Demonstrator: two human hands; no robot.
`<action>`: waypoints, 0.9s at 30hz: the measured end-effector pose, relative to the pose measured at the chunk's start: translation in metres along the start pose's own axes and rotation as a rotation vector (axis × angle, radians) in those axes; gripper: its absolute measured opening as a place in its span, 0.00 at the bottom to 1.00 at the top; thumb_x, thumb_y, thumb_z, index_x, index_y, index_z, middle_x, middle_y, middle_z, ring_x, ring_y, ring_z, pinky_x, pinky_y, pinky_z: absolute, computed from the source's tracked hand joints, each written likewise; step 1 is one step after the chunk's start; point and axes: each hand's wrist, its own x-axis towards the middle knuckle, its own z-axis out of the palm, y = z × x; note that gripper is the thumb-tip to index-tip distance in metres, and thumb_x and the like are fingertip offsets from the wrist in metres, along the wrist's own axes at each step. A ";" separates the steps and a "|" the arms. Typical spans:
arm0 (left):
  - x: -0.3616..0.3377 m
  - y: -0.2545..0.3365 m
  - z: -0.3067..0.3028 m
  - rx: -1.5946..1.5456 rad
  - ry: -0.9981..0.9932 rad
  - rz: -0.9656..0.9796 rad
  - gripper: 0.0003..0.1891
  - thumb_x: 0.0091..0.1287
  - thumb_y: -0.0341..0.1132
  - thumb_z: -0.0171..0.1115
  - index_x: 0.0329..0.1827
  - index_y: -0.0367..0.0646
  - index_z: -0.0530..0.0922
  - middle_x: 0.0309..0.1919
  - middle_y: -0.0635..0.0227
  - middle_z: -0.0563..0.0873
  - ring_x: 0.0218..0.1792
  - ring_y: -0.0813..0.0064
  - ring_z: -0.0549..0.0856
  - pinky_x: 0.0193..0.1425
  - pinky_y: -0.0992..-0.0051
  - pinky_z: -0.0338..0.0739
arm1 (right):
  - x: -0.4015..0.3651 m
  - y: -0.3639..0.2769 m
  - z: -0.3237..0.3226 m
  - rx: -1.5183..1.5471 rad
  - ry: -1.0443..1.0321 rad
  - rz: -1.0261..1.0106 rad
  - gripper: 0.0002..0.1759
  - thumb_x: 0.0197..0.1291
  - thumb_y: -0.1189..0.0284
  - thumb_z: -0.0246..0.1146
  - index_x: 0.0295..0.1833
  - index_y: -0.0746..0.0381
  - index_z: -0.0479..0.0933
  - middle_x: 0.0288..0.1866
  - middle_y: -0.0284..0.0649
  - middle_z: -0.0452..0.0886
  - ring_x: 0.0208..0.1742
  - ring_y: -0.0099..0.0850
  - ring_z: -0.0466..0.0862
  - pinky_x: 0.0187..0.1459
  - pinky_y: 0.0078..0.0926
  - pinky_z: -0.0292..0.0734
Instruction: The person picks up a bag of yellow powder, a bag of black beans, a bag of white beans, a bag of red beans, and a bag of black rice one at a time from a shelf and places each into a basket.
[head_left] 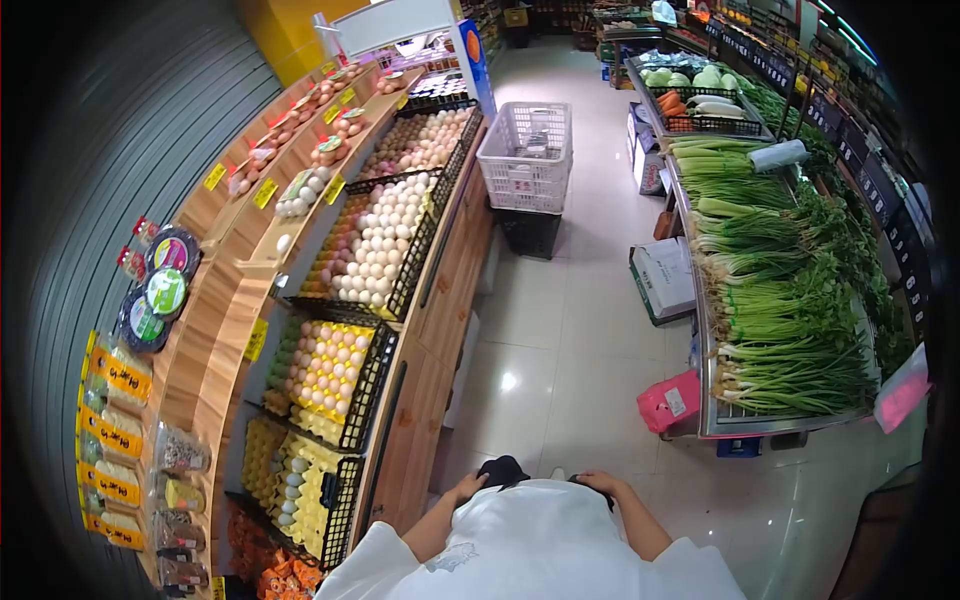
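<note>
Both hands are low in the view, in front of the white shirt [540, 530] at waist height. My left hand [466, 488] is closed at the edge of a soft-looking black item [504, 471], whose kind I cannot tell. On the other side, my right hand [604, 484] has its fingers curled on a smaller dark item [588, 486] against the shirt. The shirt partly hides both dark items. A shoe tip [558, 473] shows between the hands.
Left, a wooden shelf holds egg trays [325, 370] in black crates, with noodle packs [115, 430] beyond. White plastic crates [525, 160] stand in the aisle. Right, a stand bears green onions [790, 370] and celery [720, 170]; a pink bag [668, 402] and boxes [662, 278] sit below.
</note>
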 end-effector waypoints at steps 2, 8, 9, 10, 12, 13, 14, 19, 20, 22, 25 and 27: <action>0.006 0.052 -0.017 0.019 -0.050 -0.035 0.34 0.69 0.56 0.46 0.66 0.32 0.64 0.60 0.42 0.73 0.64 0.51 0.72 0.67 0.64 0.64 | 0.016 0.004 -0.010 0.046 -0.012 0.035 0.25 0.64 0.56 0.54 0.55 0.65 0.77 0.56 0.47 0.79 0.57 0.37 0.77 0.60 0.31 0.68; 0.105 0.082 -0.043 -0.051 -0.152 -0.020 0.34 0.69 0.55 0.47 0.66 0.33 0.66 0.62 0.47 0.72 0.64 0.58 0.71 0.68 0.66 0.62 | 0.058 -0.006 -0.073 -0.208 -0.003 -0.077 0.23 0.62 0.56 0.53 0.53 0.59 0.79 0.53 0.47 0.80 0.55 0.39 0.79 0.56 0.32 0.71; 0.121 0.083 -0.047 -0.039 -0.139 -0.022 0.34 0.69 0.55 0.47 0.65 0.33 0.66 0.62 0.47 0.73 0.64 0.58 0.71 0.68 0.67 0.63 | 0.061 -0.018 -0.088 -0.259 -0.048 -0.108 0.23 0.61 0.55 0.53 0.53 0.58 0.79 0.52 0.48 0.81 0.55 0.39 0.79 0.55 0.33 0.71; 0.128 0.103 -0.061 -0.082 -0.124 0.011 0.33 0.69 0.56 0.47 0.63 0.33 0.70 0.57 0.50 0.77 0.58 0.60 0.76 0.64 0.67 0.67 | 0.067 -0.024 -0.102 -0.305 -0.043 -0.113 0.23 0.60 0.55 0.53 0.53 0.58 0.79 0.52 0.48 0.80 0.54 0.39 0.80 0.55 0.32 0.72; 0.133 0.131 -0.081 -0.486 -0.171 -0.023 0.32 0.68 0.57 0.48 0.57 0.33 0.75 0.48 0.56 0.83 0.46 0.67 0.81 0.55 0.69 0.73 | 0.080 -0.043 -0.141 -0.406 -0.026 -0.124 0.24 0.60 0.54 0.53 0.53 0.58 0.79 0.52 0.49 0.80 0.54 0.39 0.80 0.54 0.31 0.72; 0.143 0.138 -0.092 -0.632 -0.170 -0.043 0.32 0.67 0.58 0.49 0.56 0.34 0.76 0.46 0.59 0.84 0.42 0.69 0.82 0.51 0.69 0.75 | 0.091 -0.044 -0.159 -0.270 0.054 -0.093 0.23 0.59 0.55 0.53 0.52 0.58 0.79 0.52 0.50 0.80 0.54 0.41 0.80 0.54 0.32 0.72; 0.164 0.130 -0.100 -0.538 -0.118 -0.118 0.31 0.66 0.58 0.51 0.54 0.35 0.78 0.44 0.58 0.85 0.41 0.69 0.83 0.49 0.68 0.76 | 0.100 -0.045 -0.173 -0.130 0.133 -0.064 0.23 0.59 0.55 0.54 0.52 0.59 0.79 0.52 0.50 0.80 0.53 0.42 0.80 0.54 0.32 0.72; 0.272 0.121 -0.147 0.206 -0.054 -0.061 0.22 0.59 0.53 0.59 0.40 0.41 0.85 0.36 0.53 0.86 0.38 0.66 0.86 0.44 0.64 0.79 | 0.128 -0.102 -0.256 -0.105 0.548 0.039 0.22 0.59 0.59 0.58 0.52 0.63 0.78 0.51 0.52 0.80 0.54 0.43 0.80 0.55 0.34 0.73; 0.286 0.131 -0.161 0.367 -0.117 -0.053 0.18 0.57 0.47 0.60 0.33 0.41 0.86 0.33 0.50 0.86 0.38 0.60 0.86 0.46 0.64 0.79 | 0.135 -0.104 -0.268 -0.122 0.586 0.038 0.22 0.60 0.60 0.59 0.52 0.65 0.78 0.50 0.51 0.81 0.54 0.41 0.80 0.55 0.33 0.73; 0.314 0.153 -0.177 0.350 -0.096 -0.099 0.17 0.57 0.46 0.59 0.34 0.40 0.86 0.34 0.51 0.86 0.39 0.57 0.86 0.48 0.63 0.78 | 0.147 -0.122 -0.289 -0.072 0.699 0.011 0.21 0.58 0.62 0.61 0.52 0.65 0.78 0.50 0.52 0.81 0.53 0.45 0.80 0.56 0.36 0.73; 0.365 0.230 -0.202 0.293 -0.021 -0.025 0.17 0.58 0.45 0.57 0.35 0.41 0.85 0.36 0.51 0.86 0.42 0.54 0.85 0.51 0.63 0.77 | 0.152 -0.165 -0.323 -0.182 0.805 -0.044 0.20 0.57 0.61 0.60 0.51 0.63 0.79 0.50 0.52 0.81 0.53 0.47 0.79 0.56 0.37 0.73; 0.402 0.273 -0.205 0.179 -0.061 0.059 0.17 0.60 0.45 0.55 0.35 0.42 0.85 0.37 0.51 0.86 0.44 0.55 0.84 0.52 0.63 0.76 | 0.171 -0.178 -0.347 -0.179 0.750 0.036 0.19 0.57 0.60 0.59 0.49 0.61 0.80 0.50 0.50 0.81 0.54 0.47 0.78 0.57 0.39 0.72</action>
